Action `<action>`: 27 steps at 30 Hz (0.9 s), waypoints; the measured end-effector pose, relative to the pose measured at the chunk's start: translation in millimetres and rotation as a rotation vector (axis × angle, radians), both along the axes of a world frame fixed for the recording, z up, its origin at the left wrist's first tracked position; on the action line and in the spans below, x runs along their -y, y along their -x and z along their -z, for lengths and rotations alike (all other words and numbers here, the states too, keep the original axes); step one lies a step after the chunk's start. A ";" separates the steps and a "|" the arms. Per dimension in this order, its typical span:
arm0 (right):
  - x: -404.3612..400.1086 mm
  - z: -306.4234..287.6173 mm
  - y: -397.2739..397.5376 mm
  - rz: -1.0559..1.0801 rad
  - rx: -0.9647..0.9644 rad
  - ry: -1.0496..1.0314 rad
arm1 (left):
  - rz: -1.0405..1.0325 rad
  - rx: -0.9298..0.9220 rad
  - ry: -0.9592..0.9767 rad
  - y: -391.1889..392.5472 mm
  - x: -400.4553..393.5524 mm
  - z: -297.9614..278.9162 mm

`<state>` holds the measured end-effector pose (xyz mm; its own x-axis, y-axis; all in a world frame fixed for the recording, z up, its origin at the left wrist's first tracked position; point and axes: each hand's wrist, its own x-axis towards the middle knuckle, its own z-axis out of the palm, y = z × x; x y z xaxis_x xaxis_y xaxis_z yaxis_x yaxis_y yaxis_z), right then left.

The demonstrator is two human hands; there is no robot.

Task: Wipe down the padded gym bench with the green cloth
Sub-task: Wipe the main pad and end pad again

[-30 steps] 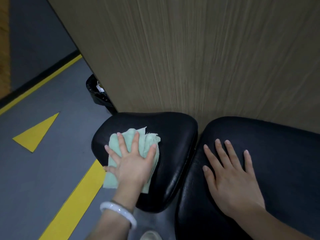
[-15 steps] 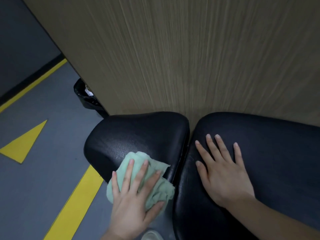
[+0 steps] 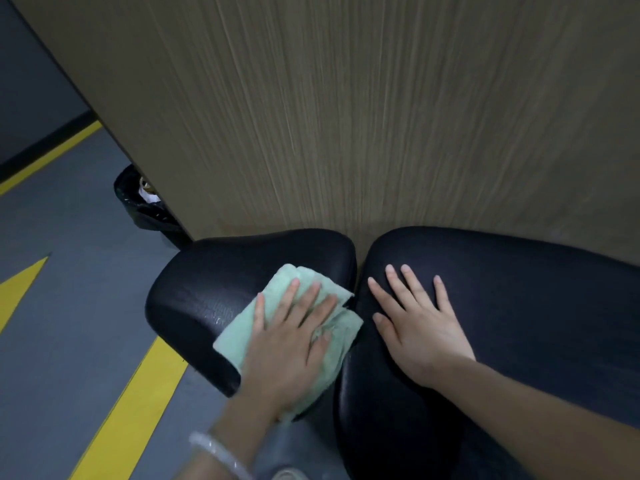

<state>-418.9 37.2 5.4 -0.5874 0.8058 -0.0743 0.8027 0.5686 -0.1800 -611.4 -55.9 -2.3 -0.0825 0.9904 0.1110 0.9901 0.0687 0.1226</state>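
Note:
The black padded bench has a small seat pad on the left and a longer pad on the right, with a narrow gap between them. A pale green cloth lies on the seat pad's near right part, reaching the gap. My left hand presses flat on the cloth with fingers spread. My right hand rests flat and empty on the longer pad, just right of the gap.
A wood-grain wall rises directly behind the bench. A black bin with a liner stands at the wall's left corner. The grey floor on the left carries yellow stripes.
My left hand slid the cloth from the seat pad's left part to its near edge, then forward and right to the gap. My right hand stayed flat on the longer pad.

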 end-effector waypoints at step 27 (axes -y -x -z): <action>-1.0 -4.3 -143.4 -0.096 -0.001 0.009 | -0.504 0.431 0.036 -156.9 62.8 5.0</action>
<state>-275.5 38.2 9.7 -0.6618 0.7453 -0.0807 0.7446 0.6410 -0.1861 -454.6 -118.8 -7.3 -0.5663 0.8214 -0.0682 0.6983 0.5221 0.4897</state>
